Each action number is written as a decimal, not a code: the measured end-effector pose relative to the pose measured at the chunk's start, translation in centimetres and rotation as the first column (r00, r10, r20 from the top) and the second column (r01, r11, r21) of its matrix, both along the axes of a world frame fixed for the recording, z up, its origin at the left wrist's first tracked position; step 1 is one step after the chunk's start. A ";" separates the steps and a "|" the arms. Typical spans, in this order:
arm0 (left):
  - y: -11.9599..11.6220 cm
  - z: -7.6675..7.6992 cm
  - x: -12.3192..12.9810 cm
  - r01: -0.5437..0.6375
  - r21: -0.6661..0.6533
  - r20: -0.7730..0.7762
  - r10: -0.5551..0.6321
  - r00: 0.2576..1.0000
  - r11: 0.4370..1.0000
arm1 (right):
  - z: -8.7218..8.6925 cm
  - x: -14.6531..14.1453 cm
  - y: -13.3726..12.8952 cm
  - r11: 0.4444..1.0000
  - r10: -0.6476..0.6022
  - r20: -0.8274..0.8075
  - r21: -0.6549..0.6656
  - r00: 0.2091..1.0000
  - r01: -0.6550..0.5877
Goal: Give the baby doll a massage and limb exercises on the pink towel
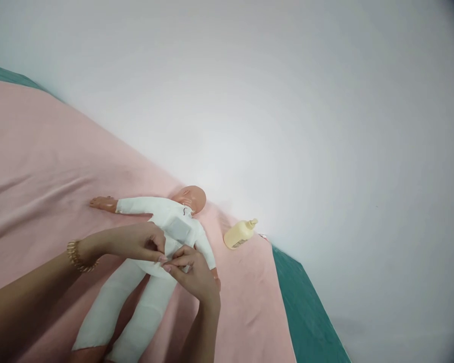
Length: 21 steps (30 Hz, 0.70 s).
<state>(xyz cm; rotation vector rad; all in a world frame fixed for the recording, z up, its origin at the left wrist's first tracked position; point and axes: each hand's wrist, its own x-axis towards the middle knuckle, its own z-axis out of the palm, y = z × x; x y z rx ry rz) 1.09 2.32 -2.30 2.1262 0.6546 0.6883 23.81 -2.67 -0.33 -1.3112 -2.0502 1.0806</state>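
The doll (pixel 157 268) is cut off below, and print (pixel 239 244) on the bottle (pixel 237 233) is illegible.

Left hand (pixel 138 242) and right hand (pixel 192 269) meet, fingertips together, over the white-suited doll (pixel 155 271); beyond, to their right, a yellow pump bottle (pixel 237 235)!

One head-worn view from above, forward and down, fairly near the doll (pixel 155 270), pale wall (pixel 287 111) beyond

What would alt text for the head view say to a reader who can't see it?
A person's left hand and right hand are held close together over a white-bodied doll lying on pink cloth. A pale yellow pump bottle is beside the doll.
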 end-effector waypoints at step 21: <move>1.2 -1.4 0.8 -0.049 -0.052 -0.039 0.047 0.998 0.997 | -2.2 0.0 1.9 0.987 -0.156 -0.119 0.008 0.981 0.158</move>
